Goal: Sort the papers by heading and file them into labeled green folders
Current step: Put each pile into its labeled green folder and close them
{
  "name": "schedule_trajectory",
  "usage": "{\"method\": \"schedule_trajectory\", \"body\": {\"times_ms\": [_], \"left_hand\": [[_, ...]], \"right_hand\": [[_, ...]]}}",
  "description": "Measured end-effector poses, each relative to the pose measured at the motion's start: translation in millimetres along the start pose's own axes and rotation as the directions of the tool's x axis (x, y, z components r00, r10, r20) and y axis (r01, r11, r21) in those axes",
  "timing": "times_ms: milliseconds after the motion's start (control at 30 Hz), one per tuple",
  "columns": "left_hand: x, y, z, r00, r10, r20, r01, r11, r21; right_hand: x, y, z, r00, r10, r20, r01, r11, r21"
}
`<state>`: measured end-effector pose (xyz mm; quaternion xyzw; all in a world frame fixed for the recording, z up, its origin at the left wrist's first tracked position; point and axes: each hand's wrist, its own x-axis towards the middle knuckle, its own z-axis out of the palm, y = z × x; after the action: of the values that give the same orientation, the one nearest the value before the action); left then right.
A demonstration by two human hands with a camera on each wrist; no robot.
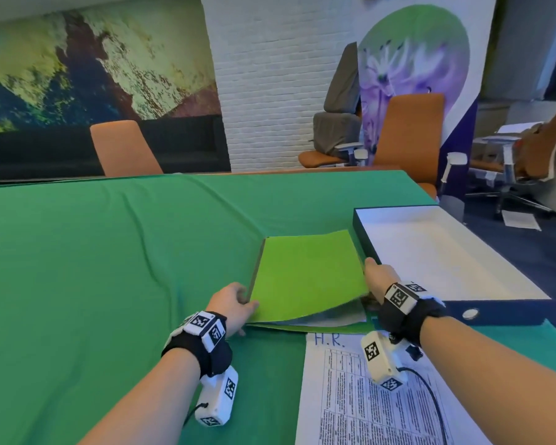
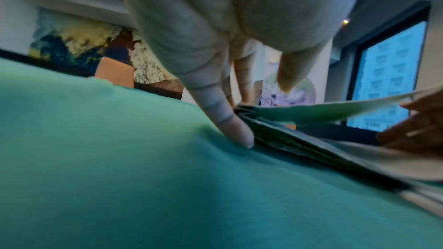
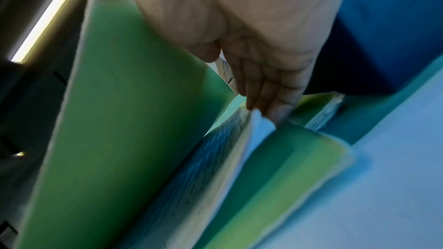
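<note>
While the lime-green card folder (image 1: pixel 305 277) lies on the green cloth-covered table (image 1: pixel 109 252), the left hand (image 1: pixel 230 303) rests straight-fingered against its spine edge. The right hand (image 1: pixel 377 277) pinches the cover's raised right edge, thumb above, fingers beneath touching the white printed papers (image 1: pixel 328 317) inside.

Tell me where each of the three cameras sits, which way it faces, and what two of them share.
Head: on the head, facing forward and down over the table at the green folder; the left hand and right hand show.
Left wrist: under the left wrist, low over the table, facing along straight fingers to the folder's spine.
Right wrist: under the right wrist, facing along that hand's fingers into the open folder's papers.
Shared: head and left wrist views both show the orange chair.
</note>
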<state>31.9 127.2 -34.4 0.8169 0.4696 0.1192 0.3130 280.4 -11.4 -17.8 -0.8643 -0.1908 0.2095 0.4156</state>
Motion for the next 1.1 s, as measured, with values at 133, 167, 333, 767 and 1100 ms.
{"method": "schedule_trajectory", "body": {"times_ms": [133, 167, 333, 767, 1100], "left_hand": [[8, 3, 8, 0.992, -0.129, -0.007, 0.128, 0.991, -0.023], [9, 2, 8, 0.991, -0.135, -0.007, 0.134, 0.989, -0.066], [6, 1, -4, 0.967, -0.239, -0.092, 0.182, 0.894, -0.409], [-11, -95, -90, 0.850, -0.382, -0.364, 0.419, 0.908, 0.027], [-48, -42, -43, 0.984, -0.077, 0.160, 0.005, 0.913, 0.407]], "right_hand": [[-4, 6, 1, 0.996, -0.018, 0.083, 0.014, 0.999, 0.049], [-8, 8, 0, 0.992, -0.053, 0.118, 0.052, 0.999, 0.009], [-20, 9, 1, 0.964, -0.144, 0.225, 0.181, 0.972, -0.152], [-58, 5, 16, 0.858, -0.182, 0.480, 0.425, 0.776, -0.466], [-84, 19, -8, 0.863, -0.219, 0.455, 0.461, 0.710, -0.533]]}}
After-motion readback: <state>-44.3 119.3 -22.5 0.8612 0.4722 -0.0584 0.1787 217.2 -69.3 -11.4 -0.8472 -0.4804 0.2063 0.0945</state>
